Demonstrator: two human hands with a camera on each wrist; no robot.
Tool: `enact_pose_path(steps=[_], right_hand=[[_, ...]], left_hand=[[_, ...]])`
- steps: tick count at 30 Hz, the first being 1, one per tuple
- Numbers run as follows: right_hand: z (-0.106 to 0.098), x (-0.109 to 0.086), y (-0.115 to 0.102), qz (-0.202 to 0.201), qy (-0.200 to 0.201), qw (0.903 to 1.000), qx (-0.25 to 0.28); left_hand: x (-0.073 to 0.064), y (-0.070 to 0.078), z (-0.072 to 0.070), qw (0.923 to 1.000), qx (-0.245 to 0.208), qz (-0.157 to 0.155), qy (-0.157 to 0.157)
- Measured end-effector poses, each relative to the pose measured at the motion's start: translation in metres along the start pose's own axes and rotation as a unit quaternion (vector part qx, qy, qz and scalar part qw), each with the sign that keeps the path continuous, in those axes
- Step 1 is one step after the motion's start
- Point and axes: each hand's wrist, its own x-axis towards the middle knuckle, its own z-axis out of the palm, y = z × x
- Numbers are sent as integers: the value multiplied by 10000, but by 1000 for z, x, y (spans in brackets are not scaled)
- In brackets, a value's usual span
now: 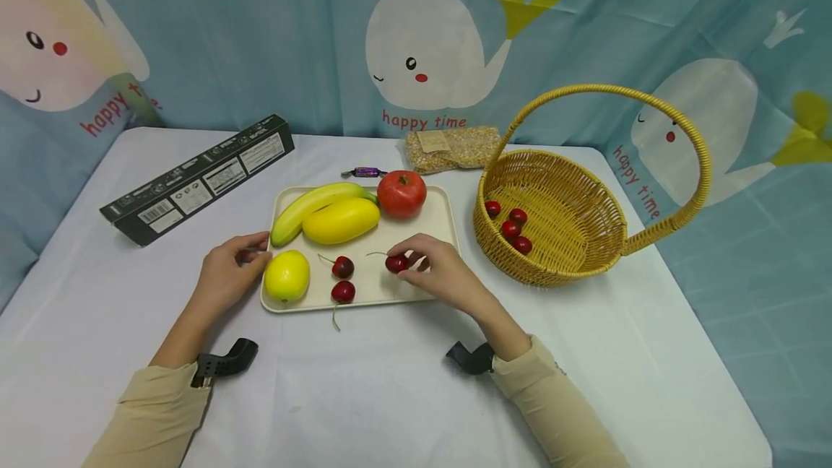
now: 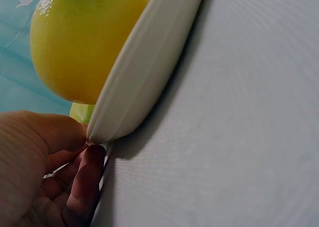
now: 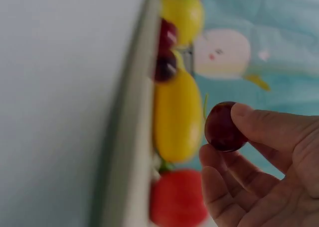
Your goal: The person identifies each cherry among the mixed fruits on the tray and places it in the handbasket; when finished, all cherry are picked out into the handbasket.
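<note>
My right hand (image 1: 437,270) pinches a dark red cherry (image 3: 224,127) between thumb and fingers, its thin stem pointing left, over the right part of the cream tray (image 1: 383,297). With thumb above and fingers below, my left hand (image 1: 229,270) grips the tray's left rim beside a yellow lemon (image 1: 287,275). Two more cherries (image 1: 343,292) lie near the tray's middle, one with its stem hanging over the front rim. Along the back of the tray are a greenish-yellow banana (image 1: 310,205), a smooth yellow oval fruit (image 1: 341,221) and a red tomato (image 1: 401,194).
A golden wicker basket (image 1: 585,237) with a tall handle stands right of the tray, several cherries (image 1: 511,229) inside. Behind the tray lie a bag of kernels (image 1: 455,149) and a small purple-wrapped item (image 1: 365,172). A long dark box (image 1: 201,179) lies at the back left.
</note>
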Motion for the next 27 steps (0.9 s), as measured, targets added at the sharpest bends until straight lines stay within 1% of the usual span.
enact_pose_path(steps=[3, 7, 9, 11, 13, 17, 20, 23, 27], right_hand=[[-23, -4, 1, -23, 371, 9993, 17], [-61, -17, 5, 195, 1058, 9942, -7], [-81, -25, 10, 428, 1467, 9882, -62], [-99, -34, 16, 735, 1836, 9801, -171], [-114, -43, 23, 1082, 2081, 9716, -313], [-136, -56, 37, 1563, 2300, 9587, -590], [-145, -63, 46, 1718, 2362, 9542, -641], [-150, -67, 56, 1946, 2334, 9508, -597], [-153, -70, 68, 2335, 2189, 9456, -584]], left_hand=[[0, -1, 0, 10000, -41, 33, -3], [-1, -1, 1, 9999, -70, 80, 14], [-1, -1, 1, 9999, -78, 104, 25], [-1, -1, 1, 9999, -82, 119, 38], [-1, -1, 0, 9999, -75, 119, 52], [0, -3, 0, 9999, -48, 113, 43], [0, -3, 0, 9999, -34, 121, 55], [0, -3, 1, 9999, -24, 113, 71], [1, -4, 1, 9999, 1, 87, 55]])
